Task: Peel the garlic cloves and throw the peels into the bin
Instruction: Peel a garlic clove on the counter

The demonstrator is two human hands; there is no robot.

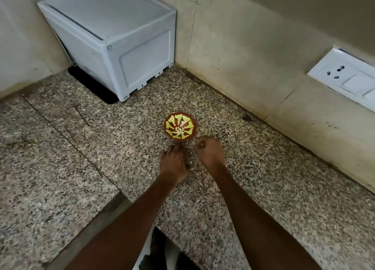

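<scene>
Behind hands: bowl [180, 127], white box [113, 40], wall socket [345, 76].

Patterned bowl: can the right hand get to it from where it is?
Probably yes. The right hand sits just beside the patterned bowl on the granite counter, nothing between them.

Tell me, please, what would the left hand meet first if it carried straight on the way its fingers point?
Most likely the bowl. The left hand points away from the person along the counter, and the bowl sits just past its fingertips. Whether they already touch its base is unclear.
</scene>
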